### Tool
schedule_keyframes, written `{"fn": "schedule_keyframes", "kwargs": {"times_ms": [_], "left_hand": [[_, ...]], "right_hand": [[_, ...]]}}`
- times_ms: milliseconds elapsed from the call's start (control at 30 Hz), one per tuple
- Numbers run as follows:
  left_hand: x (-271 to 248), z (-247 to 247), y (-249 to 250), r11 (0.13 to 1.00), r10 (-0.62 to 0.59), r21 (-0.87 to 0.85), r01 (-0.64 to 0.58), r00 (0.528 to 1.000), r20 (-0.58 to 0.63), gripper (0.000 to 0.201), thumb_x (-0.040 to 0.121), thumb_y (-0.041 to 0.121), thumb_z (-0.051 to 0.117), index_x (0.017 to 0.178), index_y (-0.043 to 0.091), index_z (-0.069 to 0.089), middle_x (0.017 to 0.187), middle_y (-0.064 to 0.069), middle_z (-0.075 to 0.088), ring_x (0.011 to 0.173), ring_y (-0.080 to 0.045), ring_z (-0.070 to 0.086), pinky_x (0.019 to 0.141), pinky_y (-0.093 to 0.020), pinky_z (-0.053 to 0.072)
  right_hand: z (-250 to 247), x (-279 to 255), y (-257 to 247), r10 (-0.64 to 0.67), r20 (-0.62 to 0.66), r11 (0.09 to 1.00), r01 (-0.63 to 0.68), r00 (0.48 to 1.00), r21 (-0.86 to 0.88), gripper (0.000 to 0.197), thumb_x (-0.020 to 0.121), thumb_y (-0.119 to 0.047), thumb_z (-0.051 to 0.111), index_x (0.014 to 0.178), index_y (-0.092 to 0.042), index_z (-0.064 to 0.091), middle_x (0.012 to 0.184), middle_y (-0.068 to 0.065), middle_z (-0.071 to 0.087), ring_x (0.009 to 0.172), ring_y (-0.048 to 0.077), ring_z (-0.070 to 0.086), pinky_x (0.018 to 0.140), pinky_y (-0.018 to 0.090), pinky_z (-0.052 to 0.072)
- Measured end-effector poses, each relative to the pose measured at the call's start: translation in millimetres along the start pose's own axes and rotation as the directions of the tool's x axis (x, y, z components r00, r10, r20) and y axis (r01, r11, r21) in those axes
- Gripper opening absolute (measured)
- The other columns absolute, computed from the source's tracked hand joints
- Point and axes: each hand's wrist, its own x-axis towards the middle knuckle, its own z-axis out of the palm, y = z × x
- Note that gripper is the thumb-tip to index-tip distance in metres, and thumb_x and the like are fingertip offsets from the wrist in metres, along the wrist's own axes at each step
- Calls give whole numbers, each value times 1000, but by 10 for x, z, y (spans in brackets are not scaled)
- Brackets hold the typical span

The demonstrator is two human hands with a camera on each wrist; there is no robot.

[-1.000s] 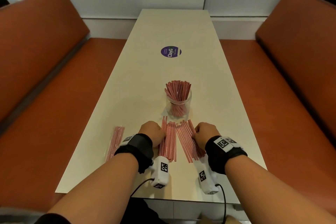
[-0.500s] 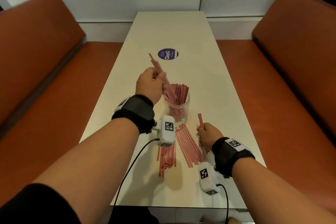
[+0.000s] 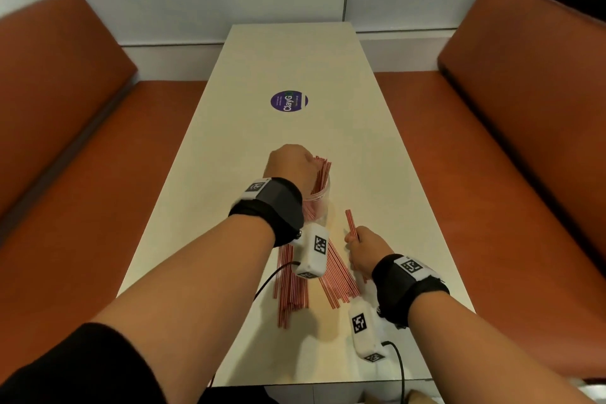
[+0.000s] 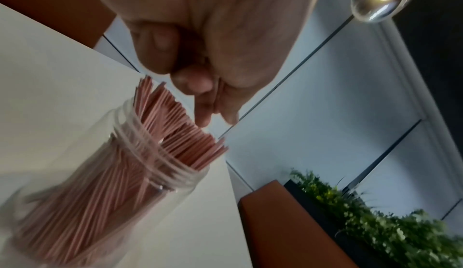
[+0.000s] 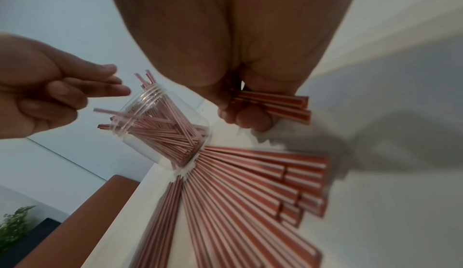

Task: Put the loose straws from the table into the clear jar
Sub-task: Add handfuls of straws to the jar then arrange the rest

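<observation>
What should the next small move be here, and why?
Probably lift the right hand and carry its few straws to the clear jar. That hand pinches a small bunch just above the table, while the left hand hovers over the jar's mouth with relaxed fingers and holds nothing, so it should move aside first.

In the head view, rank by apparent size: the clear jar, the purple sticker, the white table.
1. white table
2. and 3. purple sticker and clear jar: unsure, since the left hand hides much of the jar.
</observation>
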Motion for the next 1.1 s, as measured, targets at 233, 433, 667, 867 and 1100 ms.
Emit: {"fn": "schedule_keyframes", "kwargs": {"times_ms": [233, 433, 667, 867, 1100], "left_hand": [[-212, -129, -620, 980, -13, -200, -5, 996, -89, 58, 82, 44, 68, 130, 16, 50, 127, 0, 54, 103, -18, 56, 88, -28, 45], [-91, -9, -754, 996, -6, -82, 29, 962, 272, 89, 77, 37, 73, 148, 14, 26, 152, -7, 34, 135, -24, 39, 110, -43, 37], [-149, -16, -720, 990, 47, -142, -10, 964, 261, 73, 76, 30, 74, 140, 19, 39, 143, -4, 45, 127, -22, 46, 105, -39, 40], [-184, -60, -699, 979, 95, -197, -46, 965, 245, 65, 78, 30, 73, 136, 23, 44, 138, -1, 49, 122, -19, 48, 98, -31, 41], [-207, -77, -643, 973, 136, -214, -86, 964, 229, 52, 85, 29, 67, 133, 22, 47, 132, -2, 52, 110, -16, 51, 90, -27, 40]], "right_hand": [[-171, -138, -217, -80, -26, 927, 84, 996, 366, 20, 101, -16, 33, 99, -9, 51, 78, 5, 55, 58, 16, 49, 54, 27, 47], [-501, -47, -993, -370, -231, 717, 434, 900, 546, 28, 101, -10, 29, 91, -24, 51, 75, -1, 57, 69, 17, 54, 64, 28, 47], [-320, 136, -1286, -464, -188, 623, 469, 866, 626, 28, 101, -4, 28, 92, -19, 50, 85, 1, 62, 80, 15, 61, 74, 25, 51], [-153, 235, -1203, -441, -138, 723, 442, 887, 531, 31, 100, -3, 30, 89, -23, 51, 86, -2, 65, 87, 13, 62, 88, 35, 52], [-160, 228, -1207, -477, -186, 731, 505, 859, 459, 27, 98, -4, 39, 116, -20, 53, 109, -2, 64, 108, 15, 60, 102, 35, 48]]}}
